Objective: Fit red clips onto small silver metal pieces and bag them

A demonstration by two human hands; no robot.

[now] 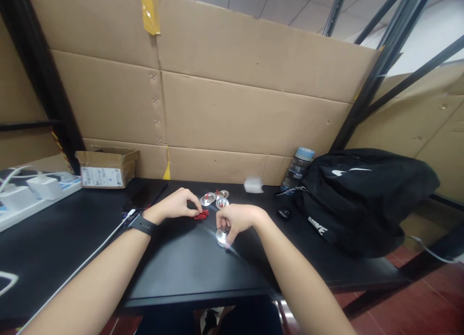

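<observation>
My left hand (181, 204), with a dark watch on its wrist, has its thumb and fingertips pinched at a small bunch of red cord (201, 214) on the black table. Nearer the front edge, my right hand (234, 221) grips a shiny round metal disc (221, 236) low over or on the tabletop; which of the two cannot be made out. Just behind the hands lie a silver disc with a red piece in its middle (208, 199), another silver disc (222, 202) and a third one (224, 194) close together.
On the black table (174, 272) are an open cardboard box (105, 173), a white power strip (39, 202), a translucent white packet (253, 184), a bottle (297, 169), a small black object (284, 213) and a black backpack (362, 199). Cardboard panels (235, 108) stand behind.
</observation>
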